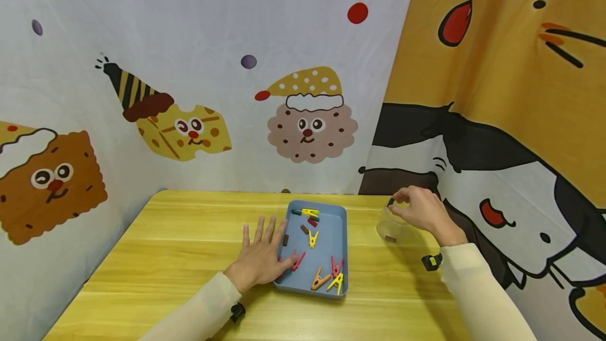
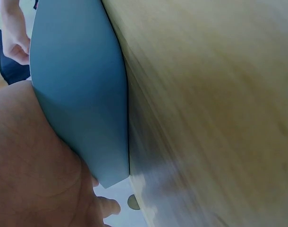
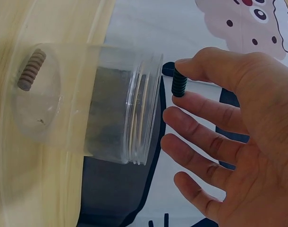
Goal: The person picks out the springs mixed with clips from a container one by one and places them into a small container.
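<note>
My right hand (image 1: pixel 423 212) pinches a short dark green coil spring (image 3: pixel 179 83) between thumb and index finger, the other fingers spread. It is at the mouth of a clear plastic jar (image 3: pixel 144 113), which stands upright on the table. A brown coil spring (image 3: pixel 32 70) lies on the jar's bottom. My left hand (image 1: pixel 262 257) rests on the left rim of a blue-grey tray (image 1: pixel 326 225), fingers straight, thumb reaching over the inside. In the tray lie clothespins, among them a yellow one (image 1: pixel 313 239) and an orange one (image 1: pixel 320 279), and several springs, such as a red one (image 1: pixel 312 222).
The wooden table (image 1: pixel 175 257) extends left of the tray and between tray and jar. A printed curtain (image 1: pixel 199 57) hangs close behind the table's back edge and along the right side, near my right arm.
</note>
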Tool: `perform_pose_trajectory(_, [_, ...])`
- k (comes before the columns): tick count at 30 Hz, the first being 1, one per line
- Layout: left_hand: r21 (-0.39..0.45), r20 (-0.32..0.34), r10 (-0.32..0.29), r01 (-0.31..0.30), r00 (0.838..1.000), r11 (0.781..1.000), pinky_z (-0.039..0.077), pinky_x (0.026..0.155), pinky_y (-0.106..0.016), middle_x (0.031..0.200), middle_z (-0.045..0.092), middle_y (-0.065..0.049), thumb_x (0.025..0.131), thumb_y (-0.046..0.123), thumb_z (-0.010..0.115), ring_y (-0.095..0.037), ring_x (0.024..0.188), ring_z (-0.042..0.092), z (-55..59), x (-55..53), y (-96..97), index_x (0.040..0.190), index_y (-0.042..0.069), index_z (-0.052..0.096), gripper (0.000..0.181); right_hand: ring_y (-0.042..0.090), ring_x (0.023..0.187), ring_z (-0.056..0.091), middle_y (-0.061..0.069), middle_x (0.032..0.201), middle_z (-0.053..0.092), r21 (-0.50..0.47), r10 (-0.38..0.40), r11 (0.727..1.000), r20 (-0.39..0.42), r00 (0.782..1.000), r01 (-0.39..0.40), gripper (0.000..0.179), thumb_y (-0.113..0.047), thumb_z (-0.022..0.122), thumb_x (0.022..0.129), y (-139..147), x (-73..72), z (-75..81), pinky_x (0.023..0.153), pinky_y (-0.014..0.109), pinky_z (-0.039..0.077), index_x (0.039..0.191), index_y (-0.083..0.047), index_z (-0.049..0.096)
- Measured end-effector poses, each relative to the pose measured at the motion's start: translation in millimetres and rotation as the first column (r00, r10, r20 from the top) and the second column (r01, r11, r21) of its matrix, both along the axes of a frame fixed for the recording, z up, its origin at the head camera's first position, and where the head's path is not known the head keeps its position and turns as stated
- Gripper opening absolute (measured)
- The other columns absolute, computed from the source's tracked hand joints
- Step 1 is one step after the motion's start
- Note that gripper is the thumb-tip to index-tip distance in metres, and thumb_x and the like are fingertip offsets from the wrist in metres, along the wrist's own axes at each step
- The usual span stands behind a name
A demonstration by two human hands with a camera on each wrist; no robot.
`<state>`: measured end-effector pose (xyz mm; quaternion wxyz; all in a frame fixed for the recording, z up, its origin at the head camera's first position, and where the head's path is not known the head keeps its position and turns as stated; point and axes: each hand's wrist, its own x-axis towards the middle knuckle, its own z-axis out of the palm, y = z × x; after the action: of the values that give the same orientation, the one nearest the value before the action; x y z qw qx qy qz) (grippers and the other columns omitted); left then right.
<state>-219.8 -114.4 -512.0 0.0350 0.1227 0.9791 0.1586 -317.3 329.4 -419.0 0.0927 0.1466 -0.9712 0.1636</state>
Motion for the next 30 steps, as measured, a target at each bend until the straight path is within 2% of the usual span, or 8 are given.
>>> perform_pose_trajectory(30, [-0.004, -0.006, 0.000, 0.000, 1.000, 1.000, 0.003, 0.141, -0.086, 0.196, 0.020, -0.020, 0.113, 0.074, 0.059, -0.051, 0.184, 0.010, -2.6, -0.8, 0.2, 0.189, 0.020, 0.023, 0.100, 0.038, 0.105, 0.079, 0.018, 0.120, 0.084, 0.022, -0.011, 1.000, 0.023, 1.000, 0.010, 0.029, -0.033, 0.089, 0.103, 4.1, -3.7, -7.7, 0.084, 0.059, 0.065, 0.121, -0.010, 0.089])
